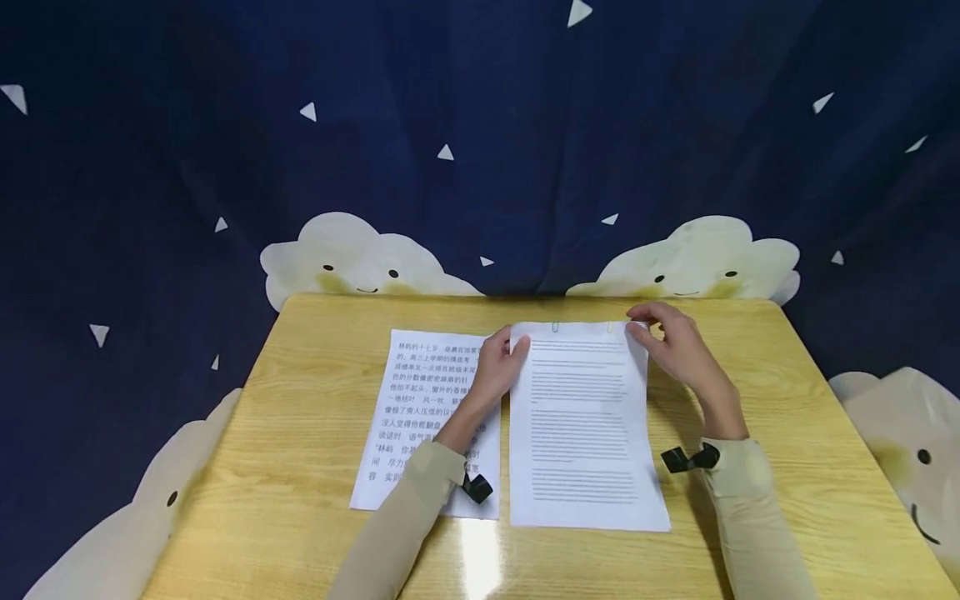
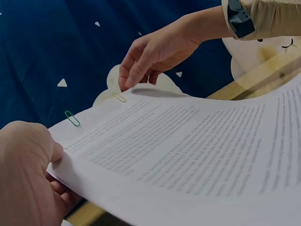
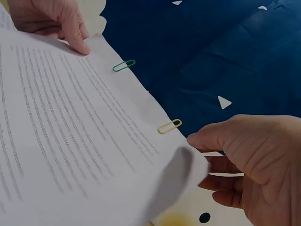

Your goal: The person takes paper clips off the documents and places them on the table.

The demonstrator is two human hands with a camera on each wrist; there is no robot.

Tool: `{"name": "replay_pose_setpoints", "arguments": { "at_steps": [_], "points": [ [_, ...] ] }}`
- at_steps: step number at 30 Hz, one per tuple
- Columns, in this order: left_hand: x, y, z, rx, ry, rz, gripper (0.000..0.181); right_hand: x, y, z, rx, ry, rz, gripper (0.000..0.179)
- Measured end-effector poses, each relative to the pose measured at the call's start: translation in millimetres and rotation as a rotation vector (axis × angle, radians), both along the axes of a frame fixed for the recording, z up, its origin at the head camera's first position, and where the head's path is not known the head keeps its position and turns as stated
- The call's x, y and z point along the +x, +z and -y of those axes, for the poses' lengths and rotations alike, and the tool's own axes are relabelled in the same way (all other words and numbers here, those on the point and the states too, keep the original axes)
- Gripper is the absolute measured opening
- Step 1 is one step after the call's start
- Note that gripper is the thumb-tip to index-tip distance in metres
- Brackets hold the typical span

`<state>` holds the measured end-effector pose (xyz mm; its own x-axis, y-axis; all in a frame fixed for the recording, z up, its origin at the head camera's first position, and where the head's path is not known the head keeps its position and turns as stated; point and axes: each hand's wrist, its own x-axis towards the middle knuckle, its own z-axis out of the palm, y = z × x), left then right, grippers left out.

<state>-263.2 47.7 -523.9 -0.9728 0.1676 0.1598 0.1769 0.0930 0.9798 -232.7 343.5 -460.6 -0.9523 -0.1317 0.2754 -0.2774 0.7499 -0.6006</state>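
Printed paper sheets (image 1: 581, 433) with small lines of text are lifted at their far edge. A green paper clip (image 3: 124, 65) and a yellow paper clip (image 3: 170, 126) sit along that top edge. My left hand (image 1: 498, 367) pinches the upper left corner, thumb on the printed face and fingers underneath. At the upper right corner, my right hand (image 1: 678, 346) has its thumb at the edge and its fingers behind the paper, where the corner curls. The fingertips of the right hand are partly hidden by the sheet in the right wrist view.
To the left, another sheet (image 1: 420, 400) with large printed characters lies on the wooden table (image 1: 285, 467), partly under my left forearm. A dark blue curtain (image 1: 525, 167) with white triangles and clouds hangs behind the table's far edge.
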Motion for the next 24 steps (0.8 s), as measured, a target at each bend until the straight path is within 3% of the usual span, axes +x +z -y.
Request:
{"name": "replay_pose_setpoints", "arguments": {
  "at_steps": [7,18,24],
  "points": [
    [5.0,-1.5,1.1,-0.012,0.046,-0.01,0.018,9.0,9.1,5.3,0.01,0.002,0.005,0.025],
    [16.3,9.6,-2.2,0.128,-0.016,0.08,0.021,11.4,9.6,16.3,-0.035,0.024,-0.059,0.019],
    [16.3,15.1,-2.9,0.139,-0.043,0.066,0.022,11.8,12.1,17.7,-0.043,0.016,-0.087,0.016]
  ]
}}
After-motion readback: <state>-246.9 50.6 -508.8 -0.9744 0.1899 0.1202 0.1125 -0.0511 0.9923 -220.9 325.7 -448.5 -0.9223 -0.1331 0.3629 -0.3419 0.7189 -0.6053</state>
